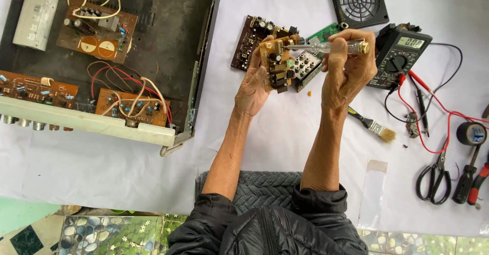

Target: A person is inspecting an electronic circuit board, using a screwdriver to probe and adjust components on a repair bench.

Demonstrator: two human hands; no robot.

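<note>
My left hand holds up a small brown circuit board studded with black and green parts. In my right hand is a clear-handled tester screwdriver with a brass end cap, its tip resting on the upper part of that board. Both hands hover above the white cloth, just in front of a second dark circuit board and a socket panel lying on it.
An opened amplifier chassis with several boards and red and white wires fills the left. A digital multimeter with red and black leads, a paintbrush, black fan grille, scissors, tape roll and screwdrivers lie at right.
</note>
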